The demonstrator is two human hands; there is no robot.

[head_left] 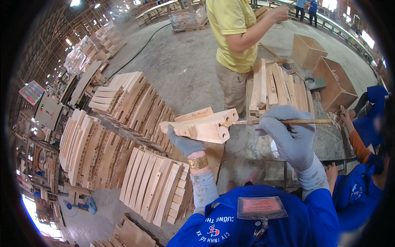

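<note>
The pale curved wooden furniture part [201,125] is held up at chest height, clasped from below by the grey-gloved left hand [185,144]. A thin brown bamboo stick [284,122], pinched in the closed gloved right hand [288,136], is best kept level and aimed squarely at the end holes. Beyond, stacked curved wooden pieces [123,136] are piled.

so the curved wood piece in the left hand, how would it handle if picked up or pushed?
The wood piece is likely stiff: it juts past the left hand without sagging. Probably light for its size, since one hand holds it at one end. Bare, pale faces and square edges suggest a sure grip and no rolling. The right hand holds a thin stick to its drilled end.
</note>
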